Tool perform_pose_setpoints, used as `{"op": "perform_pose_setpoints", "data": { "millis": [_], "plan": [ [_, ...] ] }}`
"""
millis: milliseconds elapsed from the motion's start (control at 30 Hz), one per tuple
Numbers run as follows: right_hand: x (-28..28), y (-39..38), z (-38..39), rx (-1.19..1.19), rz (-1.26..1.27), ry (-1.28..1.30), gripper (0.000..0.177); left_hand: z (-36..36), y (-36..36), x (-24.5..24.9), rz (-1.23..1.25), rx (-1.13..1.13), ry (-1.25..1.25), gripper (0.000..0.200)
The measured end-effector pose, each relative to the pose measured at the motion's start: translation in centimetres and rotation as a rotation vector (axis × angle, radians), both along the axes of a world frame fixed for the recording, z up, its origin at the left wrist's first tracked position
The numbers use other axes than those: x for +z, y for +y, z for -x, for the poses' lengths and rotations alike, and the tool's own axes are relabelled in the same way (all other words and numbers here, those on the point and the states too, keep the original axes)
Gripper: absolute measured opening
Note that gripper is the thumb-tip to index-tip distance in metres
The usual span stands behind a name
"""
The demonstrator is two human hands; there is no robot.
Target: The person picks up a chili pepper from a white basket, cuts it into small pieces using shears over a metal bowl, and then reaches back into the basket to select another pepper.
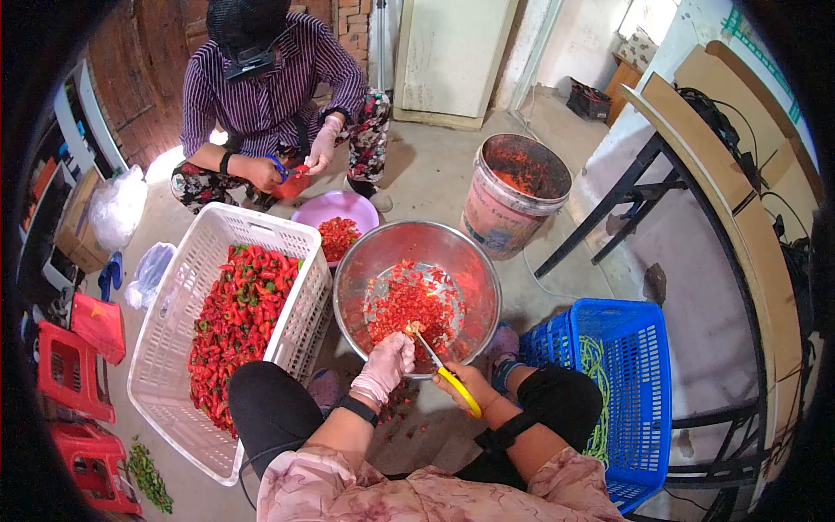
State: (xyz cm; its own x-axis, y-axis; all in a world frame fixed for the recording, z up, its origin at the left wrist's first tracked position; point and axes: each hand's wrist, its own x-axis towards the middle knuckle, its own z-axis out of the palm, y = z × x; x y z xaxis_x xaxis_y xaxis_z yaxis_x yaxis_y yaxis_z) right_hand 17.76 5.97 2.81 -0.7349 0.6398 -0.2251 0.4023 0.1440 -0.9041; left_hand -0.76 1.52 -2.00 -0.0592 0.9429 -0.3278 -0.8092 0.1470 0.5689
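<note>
My left hand (387, 364), in a thin clear glove, is closed over the near rim of a steel bowl (484, 300). Its fingertips pinch what looks like the pale, seedy end of a pepper (411, 329), mostly hidden by the fingers. Bare and wrapped round yellow-handled scissors (458, 390), my right hand (470, 383) is just to the right. The scissor blades point up and left, with their tips at the pepper. Chopped red pepper (407, 300) covers much of the bowl's bottom.
Whole red peppers (239, 322) fill part of a white basket (156, 365) on the left. Opposite, another person (270, 96) cuts over a pink basin (361, 209). A red-stained bucket (504, 213), a blue basket (639, 391) and a table (696, 157) stand on the right.
</note>
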Motion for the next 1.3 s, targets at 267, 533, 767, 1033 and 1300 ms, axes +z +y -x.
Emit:
{"op": "perform_pose_setpoints", "data": {
  "millis": [267,533,767,1033,1300],
  "plan": [
    [-0.4,0.5,-0.4,-0.047,0.496,0.055,0.033,0.4,-0.2,0.2,-0.034,0.029,-0.213,0.017],
    [-0.2,0.1,-0.2,-0.003,0.569,0.071,0.035,0.3,-0.2,-0.6,-0.032,-0.094,-0.153,0.019],
    [-0.4,-0.1,-0.1,-0.005,0.255,0.005,0.027,0.3,-0.2,0.6,0.036,-0.058,-0.209,0.020],
    [0.4,-0.1,-0.2,0.045,0.288,0.174,0.031,0.9,-0.2,0.4,0.015,-0.140,-0.419,0.022],
    [1.0,0.1,0.2,-0.106,0.263,0.018,0.025,0.8,-0.3,1.4,0.103,-0.163,-0.399,0.023]
  ]
}}
